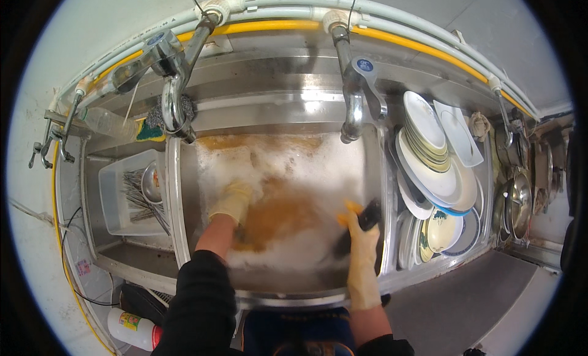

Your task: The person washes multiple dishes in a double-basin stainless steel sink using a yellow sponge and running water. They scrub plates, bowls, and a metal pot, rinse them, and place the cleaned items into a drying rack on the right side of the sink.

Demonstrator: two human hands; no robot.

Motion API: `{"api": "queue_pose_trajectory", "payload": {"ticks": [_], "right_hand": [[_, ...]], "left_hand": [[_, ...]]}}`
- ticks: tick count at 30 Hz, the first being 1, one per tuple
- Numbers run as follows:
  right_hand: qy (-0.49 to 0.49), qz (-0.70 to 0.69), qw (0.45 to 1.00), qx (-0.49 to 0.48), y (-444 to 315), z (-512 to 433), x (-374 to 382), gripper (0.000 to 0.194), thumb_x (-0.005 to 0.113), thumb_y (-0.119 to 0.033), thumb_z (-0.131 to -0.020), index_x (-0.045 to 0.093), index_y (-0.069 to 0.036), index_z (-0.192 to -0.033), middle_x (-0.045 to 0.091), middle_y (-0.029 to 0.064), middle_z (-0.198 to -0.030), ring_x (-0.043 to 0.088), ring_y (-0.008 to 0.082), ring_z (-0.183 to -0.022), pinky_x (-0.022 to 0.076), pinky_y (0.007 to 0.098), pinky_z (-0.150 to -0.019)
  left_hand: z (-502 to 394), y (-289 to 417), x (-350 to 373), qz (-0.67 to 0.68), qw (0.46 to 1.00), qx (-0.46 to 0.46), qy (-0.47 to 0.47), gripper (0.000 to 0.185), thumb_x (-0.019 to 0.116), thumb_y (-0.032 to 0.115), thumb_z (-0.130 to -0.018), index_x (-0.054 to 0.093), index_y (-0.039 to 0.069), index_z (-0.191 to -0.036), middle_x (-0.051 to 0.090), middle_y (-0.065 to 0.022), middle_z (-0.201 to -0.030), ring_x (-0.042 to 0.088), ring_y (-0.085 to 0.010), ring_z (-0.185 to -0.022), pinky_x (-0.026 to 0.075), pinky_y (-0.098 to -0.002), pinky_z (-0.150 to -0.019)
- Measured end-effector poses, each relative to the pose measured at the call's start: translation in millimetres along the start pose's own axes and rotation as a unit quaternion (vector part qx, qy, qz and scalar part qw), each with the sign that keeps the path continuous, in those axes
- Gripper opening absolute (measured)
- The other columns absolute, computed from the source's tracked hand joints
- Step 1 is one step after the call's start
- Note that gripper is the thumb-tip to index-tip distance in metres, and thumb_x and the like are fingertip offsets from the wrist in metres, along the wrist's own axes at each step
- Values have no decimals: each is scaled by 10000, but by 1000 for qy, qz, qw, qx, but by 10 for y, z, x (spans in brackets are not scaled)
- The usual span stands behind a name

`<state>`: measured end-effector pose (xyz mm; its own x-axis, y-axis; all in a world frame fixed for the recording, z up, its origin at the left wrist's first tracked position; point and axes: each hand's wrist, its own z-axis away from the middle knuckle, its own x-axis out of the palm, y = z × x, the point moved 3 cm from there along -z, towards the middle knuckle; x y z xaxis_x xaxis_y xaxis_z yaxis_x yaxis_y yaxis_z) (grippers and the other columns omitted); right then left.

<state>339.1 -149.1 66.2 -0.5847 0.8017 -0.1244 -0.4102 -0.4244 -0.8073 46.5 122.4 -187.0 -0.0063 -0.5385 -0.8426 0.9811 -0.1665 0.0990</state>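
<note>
My left hand (235, 200), in a pale yellow rubber glove, dips into brown, foamy water (285, 213) in the middle basin of a stainless steel sink; its fingers are hidden below the foam. On the basin's right side, my right hand (360, 227), in a glove with orange fingertips, is closed on a dark object (371, 214), blurred, its kind unclear. Right of that hand, a stack of oval plates (425, 135) and several bowls and plates (443, 229) fill the right compartment.
Two metal faucets (172, 99) (353, 103) overhang the basin. A clear plastic bin (110, 195) with chopsticks and a small metal bowl (150, 182) stands in the left compartment. Behind it lie a plastic bottle (103, 122), a green-and-yellow sponge (150, 132) and steel wool (186, 109). Metal pans (520, 204) stand far right.
</note>
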Motion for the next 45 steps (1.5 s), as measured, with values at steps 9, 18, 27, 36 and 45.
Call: {"api": "queue_pose_trajectory", "payload": {"ticks": [9, 18, 27, 36, 45], "right_hand": [[10, 0, 1000, 14, -83, 2, -53, 270, 802, -100, -1075, 802, -13, -1331, 850, 115, -1029, 797, 183, -918, 606, 317, -879], [-16, 50, 997, 55, -332, 141, 82, 240, 747, -92, -1109, 779, -42, -1342, 845, 101, -1029, 795, 185, -932, 590, 332, -884], [-35, 40, 997, 57, -248, 108, 75, 271, 752, -138, -1111, 793, -48, -1363, 862, 110, -1075, 787, 177, -948, 557, 330, -870], [-17, 13, 998, 57, -110, 33, 50, 322, 859, -177, -1056, 800, 54, -1273, 869, 177, -1055, 853, 235, -957, 659, 340, -868], [-35, 26, 998, 45, -32, 9, 123, 326, 880, -158, -1030, 821, 42, -1280, 873, 160, -1055, 850, 222, -969, 655, 343, -877]], "left_hand": [[183, -221, 66, -21, 996, -2, 85, 369, 580, 296, -1189, 746, 53, -1412, 785, -177, -1324, 740, -377, -1227, 604, -499, -1070], [1718, -716, 558, -57, 991, 112, 50, 370, 547, 294, -1213, 747, 35, -1384, 795, -170, -1259, 755, -366, -1169, 614, -492, -1028], [1807, -767, 477, -40, 979, 122, -157, 304, 588, 282, -1181, 762, 53, -1278, 791, -146, -1187, 756, -335, -1069, 615, -476, -934], [1661, -714, 105, 69, 996, 26, -46, 249, 629, 271, -1148, 778, 72, -1172, 787, -122, -1116, 757, -304, -970, 615, -460, -841], [878, -270, 1198, -148, 968, 182, 93, 214, 670, 259, -1116, 793, 91, -1066, 783, -99, -1045, 757, -272, -870, 616, -445, -747]]}}
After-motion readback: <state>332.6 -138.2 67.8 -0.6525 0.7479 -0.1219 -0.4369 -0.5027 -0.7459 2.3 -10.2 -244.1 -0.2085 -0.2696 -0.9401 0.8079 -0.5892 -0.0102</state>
